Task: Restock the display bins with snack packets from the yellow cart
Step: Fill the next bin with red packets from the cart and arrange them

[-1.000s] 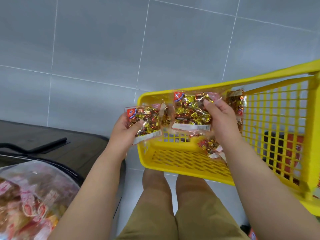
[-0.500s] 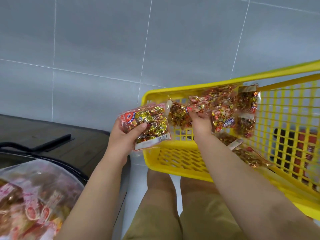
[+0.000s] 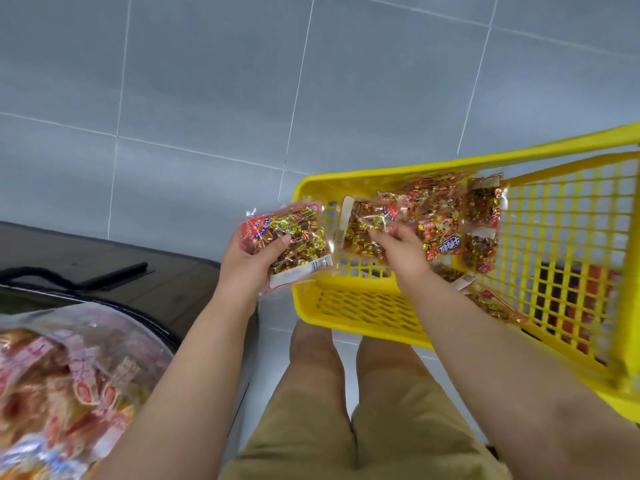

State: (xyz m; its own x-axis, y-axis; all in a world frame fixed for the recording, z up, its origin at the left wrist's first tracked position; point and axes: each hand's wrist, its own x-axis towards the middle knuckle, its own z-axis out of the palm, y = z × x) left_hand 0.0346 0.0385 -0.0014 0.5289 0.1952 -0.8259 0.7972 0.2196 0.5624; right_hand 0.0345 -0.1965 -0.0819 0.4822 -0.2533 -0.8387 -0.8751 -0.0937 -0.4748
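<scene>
My left hand (image 3: 251, 263) grips a clear packet of gold and red wrapped candies (image 3: 294, 244), held just left of the yellow cart (image 3: 360, 306). Inside the cart, my right hand (image 3: 398, 251) pinches another candy packet (image 3: 363, 233) of the same kind. Several more candy packets (image 3: 450, 220) lean against the cart's far side, and others lie low in the basket, partly hidden behind my right forearm.
A display bin (image 3: 152, 323) at lower left holds pink and orange snack packets (image 3: 62, 382) under clear plastic. A dark wooden counter (image 3: 138, 282) runs behind it. Grey floor tiles fill the upper view. My legs in tan shorts stand between bin and cart.
My right hand let go of the first packet, dipped into the cart and now pinches another packet there. My left hand kept its packet and stayed beside the cart's left edge.
</scene>
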